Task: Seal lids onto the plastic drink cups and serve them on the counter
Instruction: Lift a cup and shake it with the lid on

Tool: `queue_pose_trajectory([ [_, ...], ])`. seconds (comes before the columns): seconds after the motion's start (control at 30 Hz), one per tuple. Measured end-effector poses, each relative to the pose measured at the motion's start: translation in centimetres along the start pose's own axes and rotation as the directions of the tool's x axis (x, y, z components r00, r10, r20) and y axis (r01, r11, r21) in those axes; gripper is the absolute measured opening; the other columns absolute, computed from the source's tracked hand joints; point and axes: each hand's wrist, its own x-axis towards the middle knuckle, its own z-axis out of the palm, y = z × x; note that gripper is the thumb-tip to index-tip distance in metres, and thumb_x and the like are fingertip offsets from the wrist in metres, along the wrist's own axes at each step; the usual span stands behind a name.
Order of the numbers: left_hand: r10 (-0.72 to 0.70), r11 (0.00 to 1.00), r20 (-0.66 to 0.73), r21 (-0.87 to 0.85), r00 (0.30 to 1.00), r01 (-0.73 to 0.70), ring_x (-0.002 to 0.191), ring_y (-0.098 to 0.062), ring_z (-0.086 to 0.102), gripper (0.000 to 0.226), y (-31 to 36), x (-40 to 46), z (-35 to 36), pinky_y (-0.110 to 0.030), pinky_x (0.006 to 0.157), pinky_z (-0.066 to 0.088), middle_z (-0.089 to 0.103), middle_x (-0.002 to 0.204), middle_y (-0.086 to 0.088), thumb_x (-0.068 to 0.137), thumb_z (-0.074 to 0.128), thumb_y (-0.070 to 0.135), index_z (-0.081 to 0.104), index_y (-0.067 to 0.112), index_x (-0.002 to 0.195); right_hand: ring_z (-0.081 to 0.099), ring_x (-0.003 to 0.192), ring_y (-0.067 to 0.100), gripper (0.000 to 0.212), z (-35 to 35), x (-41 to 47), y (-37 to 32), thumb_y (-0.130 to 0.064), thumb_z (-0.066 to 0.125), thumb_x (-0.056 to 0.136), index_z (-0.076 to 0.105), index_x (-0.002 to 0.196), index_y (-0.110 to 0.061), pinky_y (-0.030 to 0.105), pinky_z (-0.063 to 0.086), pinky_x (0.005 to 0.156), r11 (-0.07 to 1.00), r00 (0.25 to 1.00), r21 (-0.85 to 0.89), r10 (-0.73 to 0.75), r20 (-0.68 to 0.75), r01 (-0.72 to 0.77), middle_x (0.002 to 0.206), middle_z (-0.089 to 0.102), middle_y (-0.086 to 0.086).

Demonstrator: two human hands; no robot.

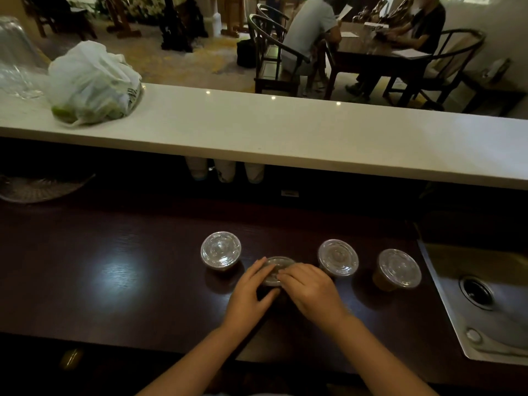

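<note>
Several clear plastic drink cups with brown liquid stand in a row on the dark wooden worktop (128, 281). The leftmost cup (220, 249), a cup right of centre (338, 257) and the rightmost cup (399, 268) each carry a clear lid. Both hands rest on the lid (276, 266) of the second cup from the left. My left hand (251, 292) presses its left side with the thumb against the cup wall. My right hand (308, 287) lies flat over its right side. Most of that cup is hidden under the hands.
The raised white counter (285, 132) runs across behind the worktop, with a white plastic bag (91, 81) at its left. Stacked paper cups (225, 170) hang under it. A steel sink (480, 304) lies at the right. Two people sit at a table beyond.
</note>
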Motion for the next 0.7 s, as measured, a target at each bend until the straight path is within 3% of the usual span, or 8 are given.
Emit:
queue_pose_trajectory([
  [0.07,-0.109,0.989,-0.078,-0.111,0.991,0.100,0.130,-0.005,0.031,0.066,0.6,0.0,-0.1,-0.018,0.104,0.027,0.035,0.137,0.010,0.079,0.069,0.013,0.037,0.018,0.137,0.063,0.082,0.019,0.010,-0.7,0.7,0.1,-0.009,0.066,0.082,0.068,0.091,-0.008,0.032,0.052,0.070,0.998,0.998,0.027,0.050,-0.025,-0.049,0.090,0.069,0.005],
  [0.13,-0.343,0.902,-0.084,-0.308,0.935,0.303,0.127,-0.008,0.035,0.074,1.4,-0.1,0.0,-0.024,0.102,0.033,0.037,0.133,0.009,0.081,0.067,0.016,0.026,0.019,0.142,0.062,0.082,0.020,0.010,-1.4,1.6,0.1,-0.011,0.062,0.084,0.068,0.092,-0.008,0.031,0.052,0.068,0.991,0.989,0.052,0.126,-0.075,-0.122,0.089,0.069,0.004],
  [0.23,-0.641,0.509,0.168,-0.637,0.749,0.579,0.114,-0.024,0.054,0.056,2.5,0.2,0.3,-0.037,0.093,0.048,0.052,0.126,-0.010,0.088,0.059,0.017,0.035,0.009,0.137,0.062,0.084,0.018,0.012,-2.2,2.9,0.1,-0.010,0.063,0.084,0.069,0.094,-0.006,0.025,0.050,0.073,0.970,0.957,0.094,0.238,-0.168,-0.225,0.089,0.069,0.005],
  [0.33,-0.599,0.156,0.367,-0.818,0.711,0.553,0.097,-0.025,0.062,0.029,3.7,1.0,-0.4,-0.032,0.080,0.051,0.063,0.108,-0.019,0.092,0.049,0.016,0.053,0.000,0.116,0.062,0.087,0.015,0.014,-2.7,3.9,0.3,-0.006,0.065,0.082,0.069,0.095,-0.007,0.019,0.045,0.079,0.930,0.893,0.149,0.365,-0.264,-0.336,0.092,0.069,0.005],
  [0.43,-0.588,0.062,0.314,-0.901,0.746,0.429,0.098,-0.025,0.059,0.032,5.1,2.1,-1.5,-0.033,0.076,0.050,0.062,0.103,-0.017,0.094,0.043,0.023,0.056,-0.001,0.110,0.061,0.087,0.010,0.018,-2.9,4.6,0.3,-0.001,0.068,0.078,0.068,0.095,-0.006,0.015,0.043,0.081,0.868,0.792,0.249,0.495,-0.357,-0.430,0.094,0.070,0.005],
  [0.53,-0.547,0.210,0.174,-0.918,0.819,0.335,0.111,-0.019,0.053,0.036,6.7,2.6,-2.6,-0.030,0.081,0.047,0.059,0.119,-0.010,0.097,0.035,0.027,0.054,0.007,0.119,0.062,0.086,0.008,0.020,-2.8,5.3,-0.1,0.001,0.067,0.079,0.068,0.096,-0.009,0.016,0.046,0.078,0.734,0.637,0.442,0.674,-0.376,-0.516,0.091,0.068,0.000],
  [0.63,-0.384,0.566,-0.021,-0.795,0.923,0.217,0.120,-0.007,0.047,0.033,7.8,2.5,-3.4,-0.027,0.097,0.039,0.054,0.131,0.003,0.099,0.028,0.022,0.055,0.026,0.117,0.063,0.079,-0.003,0.020,-2.7,5.8,-0.5,-0.003,0.063,0.084,0.066,0.095,-0.019,0.010,0.048,0.071,0.503,0.456,0.676,0.848,-0.269,-0.538,0.086,0.066,-0.007],
  [0.7,-0.161,0.839,-0.151,-0.541,0.975,0.055,0.130,-0.006,0.038,0.033,8.1,2.6,-4.2,-0.024,0.108,0.029,0.046,0.138,0.004,0.098,0.029,0.018,0.048,0.027,0.124,0.064,0.075,-0.005,0.018,-2.5,6.1,-0.6,-0.003,0.060,0.087,0.064,0.093,-0.020,0.013,0.052,0.067,0.306,0.352,0.827,0.925,-0.142,-0.472,0.085,0.067,-0.003],
])
